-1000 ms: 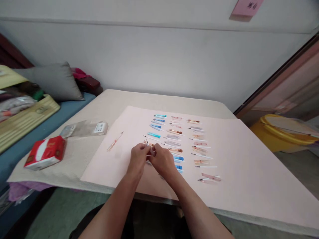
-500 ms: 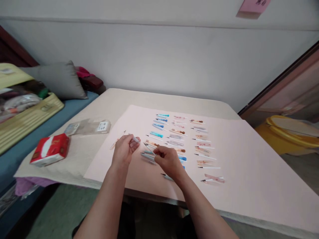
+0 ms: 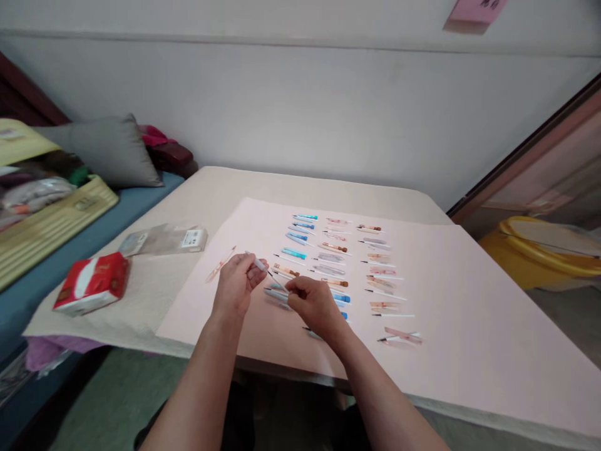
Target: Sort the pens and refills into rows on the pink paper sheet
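Note:
My left hand (image 3: 236, 283) pinches a pale, whitish pen barrel (image 3: 258, 263) between thumb and fingers, tilted down to the right. With closed fingertips my right hand (image 3: 313, 302) grips a thin white pen refill (image 3: 278, 284) with a dark tip. The refill's tip is at the barrel's lower right end; whether it is inside, I cannot tell. Under and around my hands lie pen parts in loose columns, among them a brown-capped pen (image 3: 286, 271), a blue pen (image 3: 344, 299) and a turquoise pen (image 3: 294, 253). Left of my left hand rests an orange-tinted clear pen part (image 3: 220, 265).
A pink sheet (image 3: 469, 351) covers much of the table. At the left lie a red tissue pack (image 3: 94, 282) and a clear plastic package (image 3: 164, 239). Further pens and refills (image 3: 385, 307) form a column to the right. A yellow bin (image 3: 535, 257) stands beyond the table.
The refill in my right hand has come up to the barrel's end, closing the gap between them. My right hand has shifted slightly left; the view has shifted a little.

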Demonstrator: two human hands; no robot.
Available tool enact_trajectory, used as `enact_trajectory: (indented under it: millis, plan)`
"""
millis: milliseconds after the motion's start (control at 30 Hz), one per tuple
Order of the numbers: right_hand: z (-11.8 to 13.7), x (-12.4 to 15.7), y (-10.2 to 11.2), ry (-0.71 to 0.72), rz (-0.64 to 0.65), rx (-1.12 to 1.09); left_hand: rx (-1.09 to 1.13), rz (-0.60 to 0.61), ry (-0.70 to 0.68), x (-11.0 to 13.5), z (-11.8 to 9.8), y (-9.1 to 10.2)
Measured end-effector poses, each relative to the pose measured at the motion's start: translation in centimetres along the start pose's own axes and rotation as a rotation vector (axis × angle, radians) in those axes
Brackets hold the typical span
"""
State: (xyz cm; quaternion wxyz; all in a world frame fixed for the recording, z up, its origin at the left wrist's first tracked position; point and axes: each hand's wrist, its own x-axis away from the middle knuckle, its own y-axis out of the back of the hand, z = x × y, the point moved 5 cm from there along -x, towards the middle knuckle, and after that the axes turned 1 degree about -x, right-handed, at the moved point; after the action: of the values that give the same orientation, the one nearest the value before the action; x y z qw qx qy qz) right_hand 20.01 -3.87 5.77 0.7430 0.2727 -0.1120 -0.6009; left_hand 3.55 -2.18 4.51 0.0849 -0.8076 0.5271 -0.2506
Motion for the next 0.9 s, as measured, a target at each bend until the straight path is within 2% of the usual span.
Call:
enact_trajectory:
  millis: [267, 400, 900]
  plan:
    - [0.2, 0.0, 0.0, 0.093, -0.024, 0.019, -0.055, 0.058, -0.042, 0.4, 0.2, -0.7]
    - [-0.1, -0.1, -0.1, 0.121, -0.061, 0.042, -0.073, 0.128, -0.043, 0.8, 0.6, -1.4]
    - [0.1, -0.2, 0.7, 0.084, -0.116, -0.043, -0.055, 0.245, -0.075, 2.4, 0.9, -2.9]
